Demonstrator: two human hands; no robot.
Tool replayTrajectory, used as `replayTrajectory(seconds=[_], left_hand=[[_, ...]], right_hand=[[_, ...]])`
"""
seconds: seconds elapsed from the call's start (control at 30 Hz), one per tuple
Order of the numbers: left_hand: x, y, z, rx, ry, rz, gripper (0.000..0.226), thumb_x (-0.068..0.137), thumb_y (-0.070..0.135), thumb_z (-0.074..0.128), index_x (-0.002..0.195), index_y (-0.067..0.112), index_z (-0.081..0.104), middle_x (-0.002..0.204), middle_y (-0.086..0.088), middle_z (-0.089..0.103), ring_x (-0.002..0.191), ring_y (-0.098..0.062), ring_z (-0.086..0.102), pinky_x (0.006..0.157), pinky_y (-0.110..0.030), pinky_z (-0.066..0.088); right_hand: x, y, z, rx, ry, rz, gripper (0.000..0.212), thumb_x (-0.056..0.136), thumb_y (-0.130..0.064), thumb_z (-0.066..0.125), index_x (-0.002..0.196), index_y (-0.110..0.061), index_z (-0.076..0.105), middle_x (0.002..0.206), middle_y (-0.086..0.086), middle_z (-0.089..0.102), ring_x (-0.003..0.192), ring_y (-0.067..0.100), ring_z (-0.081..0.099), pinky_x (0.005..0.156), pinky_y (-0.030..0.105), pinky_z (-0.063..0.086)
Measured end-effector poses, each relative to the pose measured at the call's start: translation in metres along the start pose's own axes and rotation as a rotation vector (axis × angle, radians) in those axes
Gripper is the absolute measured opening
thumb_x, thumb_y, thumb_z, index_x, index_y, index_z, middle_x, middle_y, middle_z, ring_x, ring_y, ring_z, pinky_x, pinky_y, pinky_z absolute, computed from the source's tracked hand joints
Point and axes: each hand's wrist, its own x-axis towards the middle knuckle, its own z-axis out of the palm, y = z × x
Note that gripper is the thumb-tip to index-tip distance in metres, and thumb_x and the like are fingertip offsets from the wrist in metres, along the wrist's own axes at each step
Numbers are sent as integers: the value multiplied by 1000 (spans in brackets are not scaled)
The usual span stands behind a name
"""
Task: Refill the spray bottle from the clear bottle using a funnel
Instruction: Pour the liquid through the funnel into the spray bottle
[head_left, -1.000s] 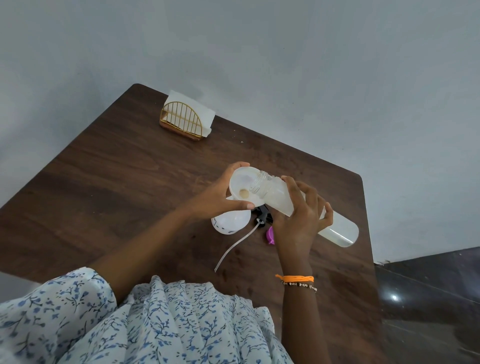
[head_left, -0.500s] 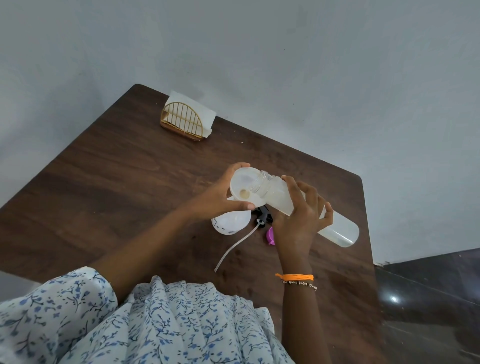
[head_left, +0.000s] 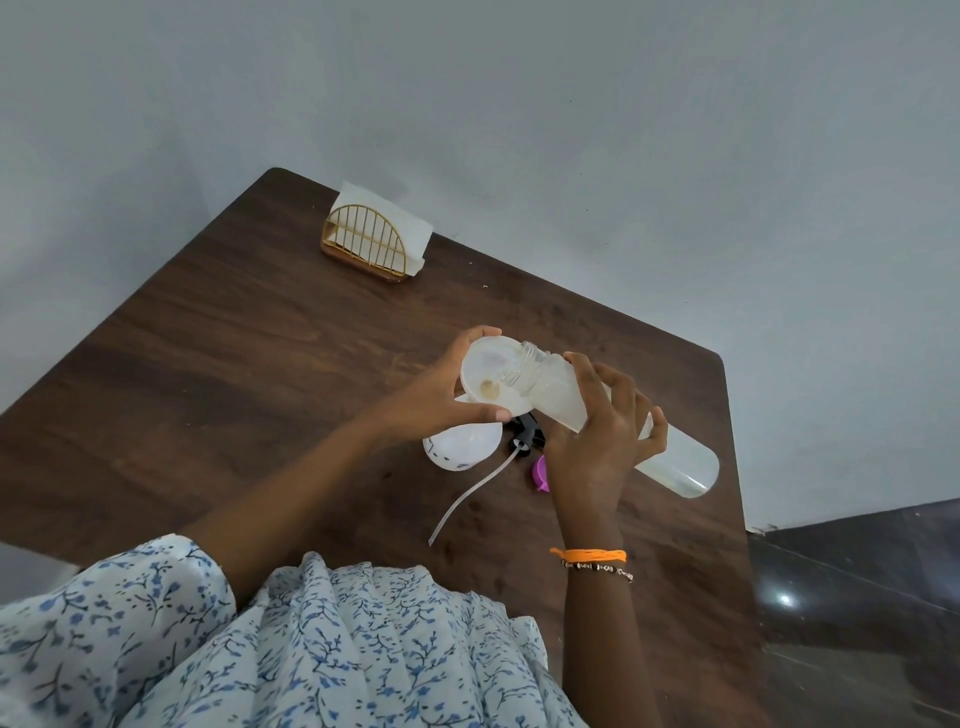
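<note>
Her left hand (head_left: 431, 395) has the white funnel (head_left: 493, 375) by its wide rim, thumb curled under the near edge and fingers wrapped round the far edge, so the grip is closed snugly on it. The funnel sits over the white spray bottle (head_left: 461, 446), which stands on the dark wooden table (head_left: 208, 374); its neck is hidden beneath the funnel and her palm.

Her right hand (head_left: 597, 441) wraps round the middle of the clear bottle (head_left: 613, 421), fingers curled over the top and thumb underneath. The bottle is tipped nearly flat, its open threaded mouth resting inside the funnel's bowl and its base pointing off to the right. A small tan pool, or perhaps just the spout hole, shows at the bottom of the funnel; from here I can't say which.

Just beside the spray bottle lies the black sprayer head (head_left: 524, 441) with its long pale dip tube (head_left: 467, 493) trailing toward her, and a purple cap (head_left: 540, 473) partly behind her right wrist. A few dark marks show on the spray bottle's side, too small to read. No label is visible on the clear bottle.
</note>
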Motion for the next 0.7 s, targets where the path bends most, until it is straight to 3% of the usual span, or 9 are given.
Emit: replayTrajectory(seconds=[0.7], left_hand=[[0, 2, 1, 22, 2, 0, 87, 69, 35, 74, 136, 40, 18, 135, 8, 36, 127, -13, 40, 109, -41, 39]], right_hand=[[-1, 0, 1, 2, 5, 11, 69, 60, 2, 78, 118, -30, 58, 118, 0, 57, 118, 23, 46, 108, 51, 13]])
